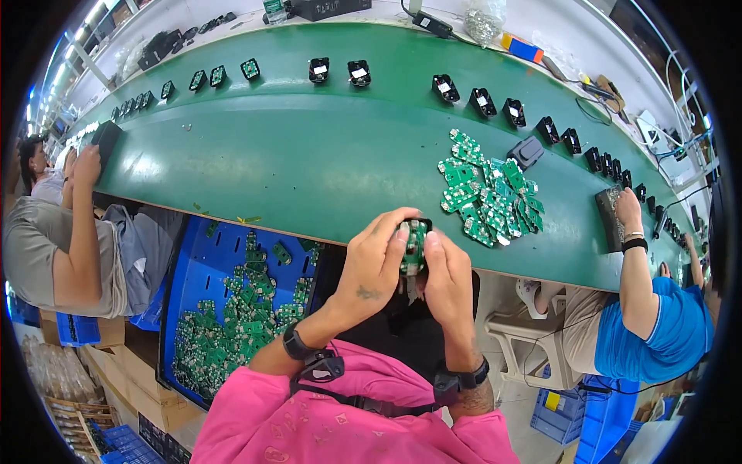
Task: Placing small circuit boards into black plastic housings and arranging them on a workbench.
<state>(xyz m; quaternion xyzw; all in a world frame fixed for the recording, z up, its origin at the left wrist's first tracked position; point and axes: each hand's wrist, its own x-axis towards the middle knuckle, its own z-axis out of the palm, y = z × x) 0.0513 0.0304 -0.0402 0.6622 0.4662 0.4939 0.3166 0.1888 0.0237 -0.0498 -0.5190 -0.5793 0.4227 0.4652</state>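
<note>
Fingers of the left hand [369, 261] and right hand [450, 274] pinch a green circuit board [414, 251] from either side, holding it upright in a dark casing [418, 221] just off the near edge of a green workbench [278, 155]. Both thumbs press along its sides; the fingertips behind it are hidden, and how they sit cannot be told. A pale piece shows just below the board, too blurred to identify. Dark bands circle both wrists, above the sleeves of a pink top [332, 410].

Just beyond the right hand, a loose heap of green boards [491, 193] lies on the bench, a gray block-shaped object [526, 152] at its far side. Left of the worker's forearms, a blue tray [185, 271] below bench level holds many more boards [251, 298].

Along the far side of the bench runs a curving line of small black housings [482, 102]; several at center and right show white patches inside, while those toward the left [250, 69] hold green boards. On a pale shelf behind stand a bottle [274, 11], a black adapter [433, 25] and a clear plastic bag [484, 25].

At left, a co-worker in gray [35, 247] rests a hand on a dark box [107, 144]; at right, another in blue [661, 332], near a pale stool [533, 332], reaches to a dark block [609, 220].
</note>
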